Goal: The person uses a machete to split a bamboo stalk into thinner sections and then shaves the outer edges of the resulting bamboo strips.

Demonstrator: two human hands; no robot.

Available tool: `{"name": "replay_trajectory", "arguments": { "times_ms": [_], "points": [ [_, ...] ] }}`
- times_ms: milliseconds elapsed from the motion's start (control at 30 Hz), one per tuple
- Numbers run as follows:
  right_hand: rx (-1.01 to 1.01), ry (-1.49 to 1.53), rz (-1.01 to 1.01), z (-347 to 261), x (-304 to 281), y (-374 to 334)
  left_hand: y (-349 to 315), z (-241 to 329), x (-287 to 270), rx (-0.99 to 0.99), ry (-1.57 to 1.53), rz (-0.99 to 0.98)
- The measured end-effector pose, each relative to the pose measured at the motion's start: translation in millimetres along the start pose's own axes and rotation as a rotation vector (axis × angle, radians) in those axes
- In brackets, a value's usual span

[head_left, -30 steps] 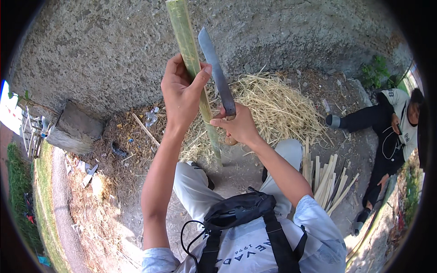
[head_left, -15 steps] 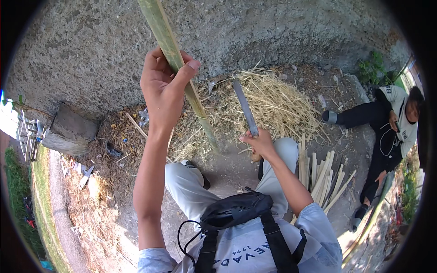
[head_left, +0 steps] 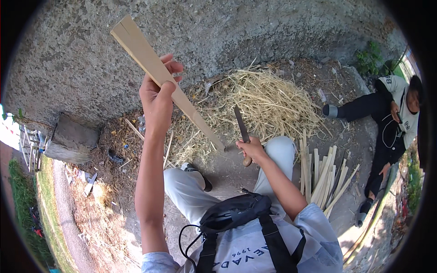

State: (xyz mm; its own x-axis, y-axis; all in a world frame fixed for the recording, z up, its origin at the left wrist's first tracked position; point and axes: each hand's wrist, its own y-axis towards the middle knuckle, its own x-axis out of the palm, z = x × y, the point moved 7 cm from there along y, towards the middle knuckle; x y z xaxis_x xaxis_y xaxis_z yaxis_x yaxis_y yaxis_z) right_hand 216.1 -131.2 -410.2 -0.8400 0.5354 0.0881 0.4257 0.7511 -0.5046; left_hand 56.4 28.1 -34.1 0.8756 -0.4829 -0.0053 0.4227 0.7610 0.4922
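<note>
A long split bamboo strip slants across the space before me, its pale inner face toward me. My left hand grips it partway up, thumb on the pale face, some fingers behind it. The strip's lower end is at the ground between my feet, or just above it; I cannot tell which. In my right hand is a knife with a long dark blade and a wooden handle. Its blade points up and away, apart from the strip. My right hand is near my right knee.
Beyond the knife lies a heap of bamboo shavings against a rough wall. Cut bamboo strips lie beside my right leg. A person sits at the far right near long poles. A concrete block stands at left.
The bamboo strip has turned from its green side to its pale inner face, and its upper end has come down into view. My right hand and knife have shifted slightly left and nearer me.
</note>
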Motion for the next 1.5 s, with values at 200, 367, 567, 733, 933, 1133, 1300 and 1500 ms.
{"name": "replay_trajectory", "arguments": {
  "times_ms": [200,367,567,733,933,1133,1300,1500],
  "points": [
    [-0.008,0.026,0.010,-4,-3,-3,12,15,-9,0.067,-0.085,0.011],
    [-0.006,-0.051,0.013,0,-4,-2,24,32,-18,0.114,-0.174,0.018],
    [0.006,-0.003,0.014,5,-4,2,25,38,-23,0.194,-0.181,0.066],
    [0.072,0.043,-0.050,10,-4,2,30,45,-35,0.218,-0.362,0.043],
    [0.151,0.141,-0.099,12,1,-1,55,60,-40,0.036,-0.586,-0.230],
    [0.062,-0.016,-0.101,2,2,-7,54,75,-40,0.037,-0.368,-0.026],
    [0.040,-0.012,-0.068,-19,2,-17,62,84,-40,-0.065,-0.297,0.230],
    [-0.094,-0.072,-0.086,-133,28,-61,79,83,-48,0.019,-0.230,0.525]
  ]
}}
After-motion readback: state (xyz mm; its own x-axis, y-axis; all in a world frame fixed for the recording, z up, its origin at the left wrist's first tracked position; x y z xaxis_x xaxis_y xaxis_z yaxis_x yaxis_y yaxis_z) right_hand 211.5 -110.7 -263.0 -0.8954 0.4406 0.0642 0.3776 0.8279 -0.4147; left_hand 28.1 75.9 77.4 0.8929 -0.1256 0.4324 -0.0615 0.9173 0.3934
